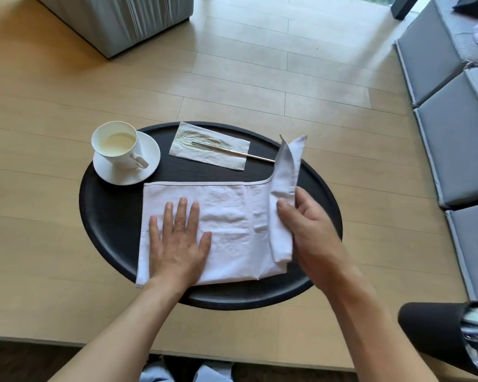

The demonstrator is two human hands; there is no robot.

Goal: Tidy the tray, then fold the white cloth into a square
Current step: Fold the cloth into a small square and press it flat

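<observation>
A white cloth lies spread over the near half of a round black tray. My left hand presses flat on the cloth's left part, fingers spread. My right hand grips the cloth's right end, which is lifted and stands up in a folded flap. At the tray's far left a white cup with pale liquid stands on a white saucer. A paper napkin lies at the far side with a thin metal utensil across it.
The tray rests on a light wooden surface. Grey cushions line the right side. A grey upholstered block stands at the far left. A dark bin with crumpled material sits at the near right.
</observation>
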